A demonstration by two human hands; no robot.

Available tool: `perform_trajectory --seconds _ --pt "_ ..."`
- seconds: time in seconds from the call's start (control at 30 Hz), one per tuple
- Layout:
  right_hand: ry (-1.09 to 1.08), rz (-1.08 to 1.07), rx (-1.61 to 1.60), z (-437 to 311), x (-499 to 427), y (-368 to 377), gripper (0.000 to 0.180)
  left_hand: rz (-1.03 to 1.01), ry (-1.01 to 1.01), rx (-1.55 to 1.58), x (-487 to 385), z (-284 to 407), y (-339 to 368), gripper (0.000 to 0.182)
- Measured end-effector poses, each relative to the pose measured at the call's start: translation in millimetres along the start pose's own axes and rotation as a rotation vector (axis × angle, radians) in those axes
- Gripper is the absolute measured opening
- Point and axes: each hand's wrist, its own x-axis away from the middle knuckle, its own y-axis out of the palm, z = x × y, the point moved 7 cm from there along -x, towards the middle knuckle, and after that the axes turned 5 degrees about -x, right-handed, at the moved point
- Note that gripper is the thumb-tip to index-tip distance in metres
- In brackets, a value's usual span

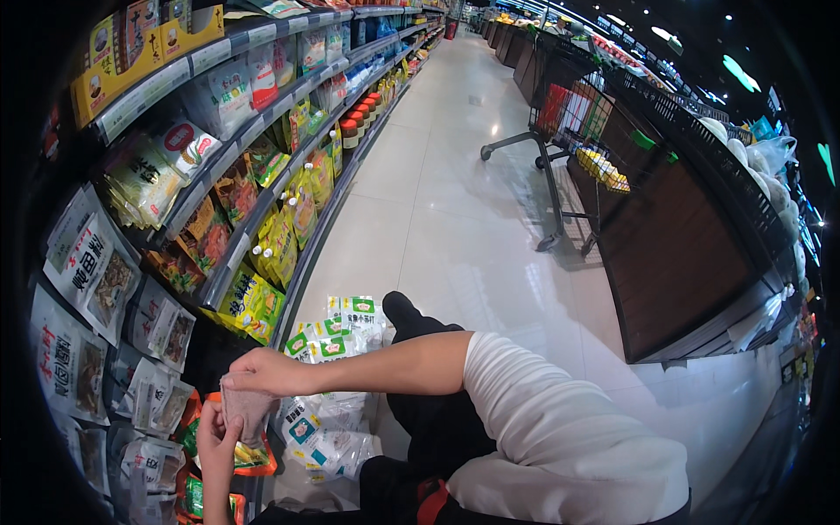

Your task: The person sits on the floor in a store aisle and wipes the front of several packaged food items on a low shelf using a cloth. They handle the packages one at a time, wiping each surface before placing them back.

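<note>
A folded greyish-pink cloth (247,420) hangs between my hands at the bottom shelf. My right hand (268,373) grips its top edge, with that arm stretched across my body. My left hand (216,430) pinches its lower left side between thumb and fingers. Partly behind the cloth lies an orange-edged food packet (256,459). On the floor beside the shelf are loose piles of white plastic packets, some with green labels (331,348) and others with blue-green labels (321,436). A yellow-green seasoning bag (252,303) stands on the bottom shelf, beyond a dark gap.
Tiered shelves (239,239) of bagged seasonings run along the left, with clear spice pouches (85,367) hanging nearby. Red-lidded jars (357,121) stand farther along. A loaded shopping cart (564,138) is across the tiled aisle (446,216), beside a dark produce stand (682,262).
</note>
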Motion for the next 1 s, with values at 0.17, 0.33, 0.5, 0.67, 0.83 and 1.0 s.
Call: perform_trajectory --seconds 0.17,0.33,0.5,0.67,0.83,1.0 --pt "-0.283 0.21 0.242 -31.7 2.0 -22.3 0.031 -0.073 -0.074 0.069 -3.1 -2.8 2.5 0.015" --pt "-0.36 0.392 0.307 -37.1 4.2 -52.5 0.032 -0.09 -0.105 0.032 -3.8 -32.6 -9.4 0.016" --pt "-0.118 0.336 0.17 -20.3 -6.3 -63.2 0.036 0.006 -0.053 0.061 -7.8 -51.5 -27.2 0.019" --pt "-0.176 0.17 0.07 -27.4 -8.2 -50.8 0.031 0.194 -0.19 0.095 -13.6 -68.9 -42.1 0.025" --pt "-0.083 -0.089 0.279 -19.0 -2.0 -36.2 0.025 0.313 0.007 0.142 -21.6 -59.2 -61.7 0.026" --pt "-0.263 0.091 0.562 -35.0 -1.8 -53.8 0.018 0.327 0.17 -0.236 -19.0 -33.8 -72.1 0.022"
